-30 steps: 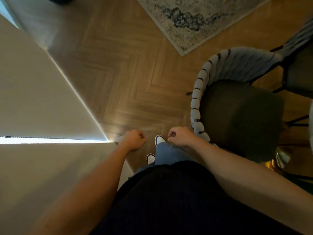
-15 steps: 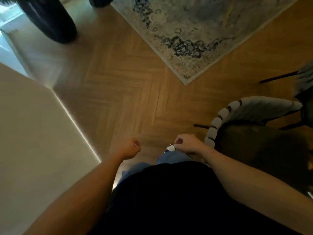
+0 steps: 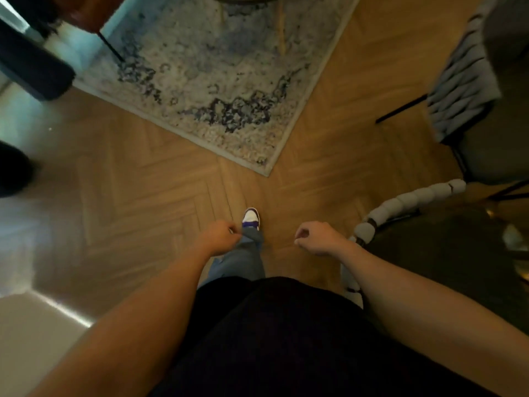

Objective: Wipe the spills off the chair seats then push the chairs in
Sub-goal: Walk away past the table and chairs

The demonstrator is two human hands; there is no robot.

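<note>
A chair with a pale woven back (image 3: 412,199) and a dark seat (image 3: 440,270) stands at the right, close beside me. A second chair of the same kind (image 3: 463,90) stands farther back at the upper right, its dark seat (image 3: 495,159) partly cut off by the frame edge. My left hand (image 3: 219,237) hangs in front of my leg, fingers loosely curled, holding nothing. My right hand (image 3: 317,237) is also loosely curled and holds nothing, a short way left of the near chair's back, not touching it. No cloth is in view, and I cannot make out a spill on either seat.
A patterned grey-blue rug (image 3: 229,67) lies ahead on the herringbone wood floor (image 3: 128,181). A dark rounded object (image 3: 31,70) stands at the upper left. A pale wall corner (image 3: 28,348) is at the lower left. My shoe (image 3: 251,217) steps forward between my hands.
I have moved forward and turned my view; the pale wall slid down to the lower left, the rug came closer, and the near chair shifted to the right edge. My right hand moved away from the chair back.
</note>
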